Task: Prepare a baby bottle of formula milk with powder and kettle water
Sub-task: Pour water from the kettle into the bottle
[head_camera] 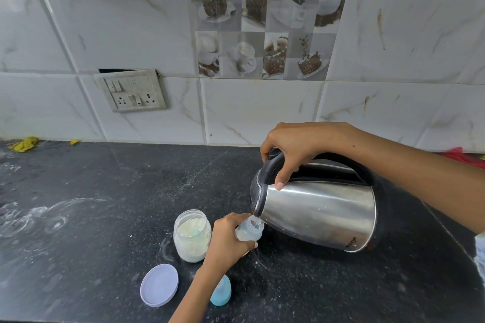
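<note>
Now the right hand [294, 149], fingers clamped on the handle, tips the kettle [315, 212], spout at seven o'clock directly over the upright bottle [249, 231] gripped by the left hand [225, 238] on the tabletop [105, 191].

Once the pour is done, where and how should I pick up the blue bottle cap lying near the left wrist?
Grip the blue bottle cap around its narrower clear dome, coming from above and from the right, since the left hand and forearm cross its left side. It seems to stand upright on the counter, so a top-down pinch with fingers on opposite sides should suit.
</note>
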Tool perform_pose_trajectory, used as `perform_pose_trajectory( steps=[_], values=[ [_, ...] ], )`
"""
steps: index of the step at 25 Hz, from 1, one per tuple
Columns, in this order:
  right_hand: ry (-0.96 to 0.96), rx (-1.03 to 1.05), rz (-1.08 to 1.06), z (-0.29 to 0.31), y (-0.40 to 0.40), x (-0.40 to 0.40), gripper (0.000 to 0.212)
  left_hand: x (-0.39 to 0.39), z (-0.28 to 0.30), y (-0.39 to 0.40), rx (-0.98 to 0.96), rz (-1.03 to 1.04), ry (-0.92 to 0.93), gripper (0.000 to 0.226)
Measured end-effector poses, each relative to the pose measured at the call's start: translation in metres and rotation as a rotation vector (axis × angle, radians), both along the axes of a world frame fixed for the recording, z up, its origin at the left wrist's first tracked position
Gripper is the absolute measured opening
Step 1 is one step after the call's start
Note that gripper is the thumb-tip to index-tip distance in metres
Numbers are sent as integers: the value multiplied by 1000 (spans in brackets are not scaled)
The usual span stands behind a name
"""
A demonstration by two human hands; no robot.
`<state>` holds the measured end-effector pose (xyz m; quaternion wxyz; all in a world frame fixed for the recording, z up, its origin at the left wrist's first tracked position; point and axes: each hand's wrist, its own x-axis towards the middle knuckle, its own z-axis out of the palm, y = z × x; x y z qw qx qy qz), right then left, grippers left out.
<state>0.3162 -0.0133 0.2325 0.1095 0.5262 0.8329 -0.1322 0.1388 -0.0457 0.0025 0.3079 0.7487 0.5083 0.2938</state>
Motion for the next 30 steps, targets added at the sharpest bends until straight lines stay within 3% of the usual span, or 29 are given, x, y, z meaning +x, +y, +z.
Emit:
perform_pose_trajectory(
  steps=[30],
  values=[
    [-82, -66, 2, 12, 5, -13, 38, 2, -1, -3, 25, -17, 41, 57]
  ],
)
